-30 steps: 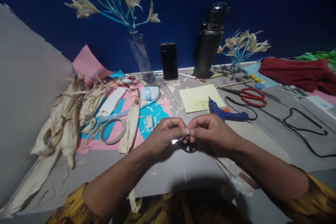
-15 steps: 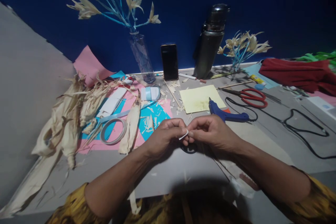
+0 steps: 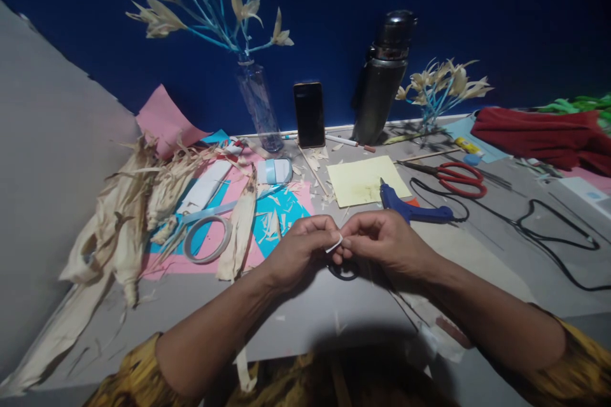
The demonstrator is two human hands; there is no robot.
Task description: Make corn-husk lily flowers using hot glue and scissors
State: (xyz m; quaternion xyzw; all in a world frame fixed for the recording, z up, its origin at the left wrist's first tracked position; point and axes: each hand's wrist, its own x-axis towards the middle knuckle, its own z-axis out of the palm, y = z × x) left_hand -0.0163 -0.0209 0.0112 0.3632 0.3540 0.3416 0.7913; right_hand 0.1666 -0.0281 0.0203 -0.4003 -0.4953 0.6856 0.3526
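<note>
Both hands meet over the near middle of the table, fingertips touching. My left hand (image 3: 308, 245) is closed, its thumb and forefinger pinching a small white strip (image 3: 335, 244), perhaps paper or tape. From the other side, my right hand (image 3: 382, 238) pinches the same strip at its right end. Below the fingers, a black ring-shaped handle (image 3: 344, 272) shows in part; the rest is hidden. Just beyond the right hand lies a blue glue gun (image 3: 415, 208), its nozzle over a pale yellow sheet (image 3: 358, 178).
Dried corn husks (image 3: 128, 222) and a tape roll (image 3: 207, 240) lie at the left. Behind stand a glass vase (image 3: 260, 105) with husk flowers, a phone (image 3: 309, 116) and a steel flask (image 3: 382, 82). Red-handled scissors (image 3: 461, 179) and a black cord (image 3: 529, 226) lie at the right.
Hands and strip stay almost in the same place, with only a slight shift of the strip between the fingertips. The whole view has moved very slightly.
</note>
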